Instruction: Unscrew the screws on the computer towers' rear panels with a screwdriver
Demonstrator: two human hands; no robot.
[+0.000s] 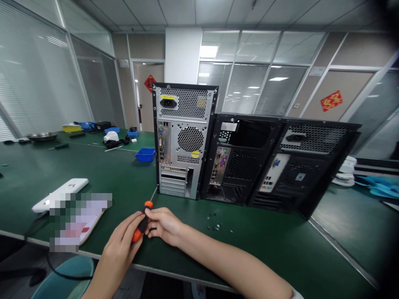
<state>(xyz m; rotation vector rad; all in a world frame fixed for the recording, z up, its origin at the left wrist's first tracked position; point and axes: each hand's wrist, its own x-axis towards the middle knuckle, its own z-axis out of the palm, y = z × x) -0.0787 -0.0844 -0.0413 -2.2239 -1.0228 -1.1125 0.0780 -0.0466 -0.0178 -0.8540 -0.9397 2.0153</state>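
Observation:
A screwdriver [142,224] with an orange and black handle is between my two hands at the table's front. Its thin metal shaft points up and away, the tip close to the lower left corner of a silver-backed computer tower [174,141]; whether it touches the case cannot be made out. My left hand [122,236] is closed around the handle from the left. From the right, the thumb and fingers of my right hand [164,226] pinch the same handle. Several small screws [217,226] lie loose on the table to the right of my hands.
Beside the tower stand two black computer cases [238,162], backs toward me. To the left lie a white power bank-like device [62,194] and a blurred-out flat item [82,224]. A blue tray [145,155] sits behind. Below the front edge is a teal bin [67,278].

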